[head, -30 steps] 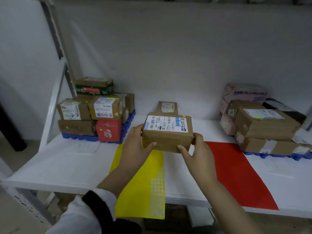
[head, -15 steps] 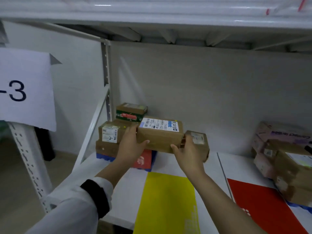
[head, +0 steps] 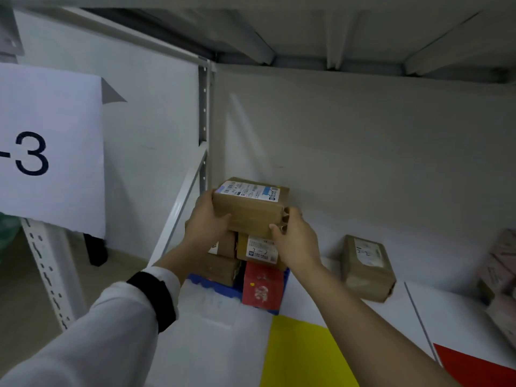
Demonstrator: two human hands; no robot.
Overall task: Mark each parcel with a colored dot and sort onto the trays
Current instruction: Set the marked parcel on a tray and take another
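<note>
My left hand (head: 206, 222) and right hand (head: 296, 238) grip the parcel (head: 251, 210) endwise; I'd set it level, squarely onto the stack (head: 259, 250).

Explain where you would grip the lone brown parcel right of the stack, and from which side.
Take the parcel by its two long side faces, coming from the front and above. It lies apart from the stack, label up, bare shelf on both sides; the wall behind likely blocks a rear approach.

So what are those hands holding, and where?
A labelled brown cardboard parcel, gripped by its two ends: left hand on the left end, right hand on the right.
</note>
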